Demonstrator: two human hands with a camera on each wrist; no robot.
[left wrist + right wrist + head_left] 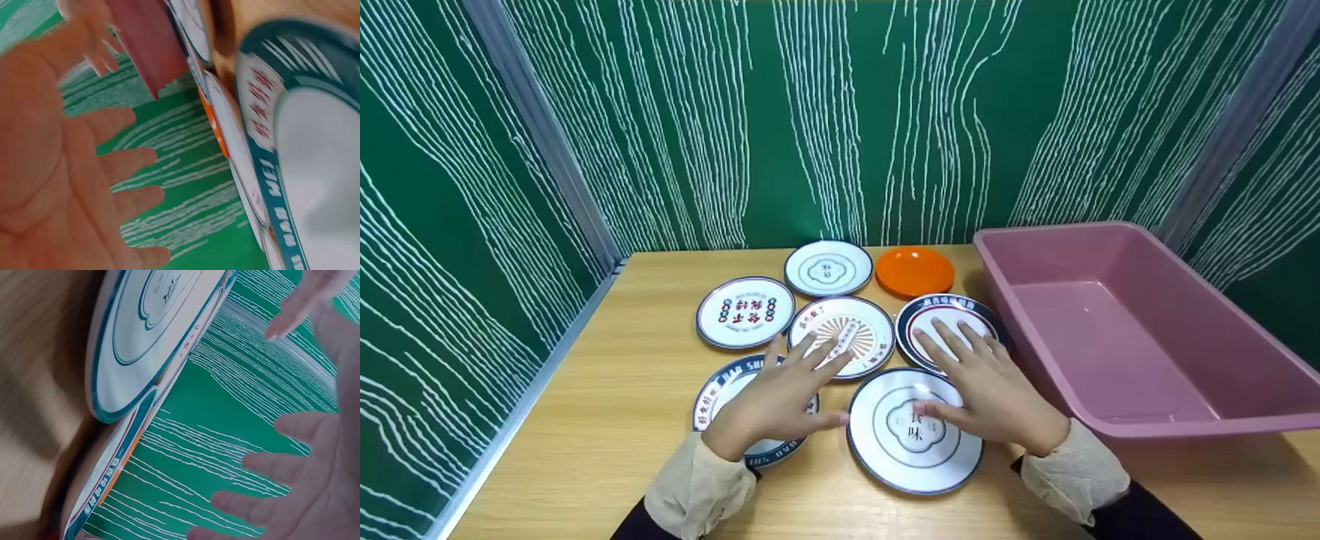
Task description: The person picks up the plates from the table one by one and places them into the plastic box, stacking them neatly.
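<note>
The left hand point(781, 397) and the right hand point(988, 384) hover apart, palms down, fingers extended and spread, thumbs pointing inward toward each other.

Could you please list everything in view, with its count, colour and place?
Thin-rimmed plates: 4, white with blue rims, back, left, middle and front
Broad-rimmed plates: 2, white with navy rims, front left and right
Orange plate: 1, orange, back
Plastic tub: 1, pink, right
Wooden table: 1, light brown, beneath
Wall panels: 3, green with white lines, back and sides
Corner posts: 2, grey, between panels
Sleeves: 2, dark with beige cuffs, front
Left hand: 1, bare, above plates
Right hand: 1, bare, above plates
</note>
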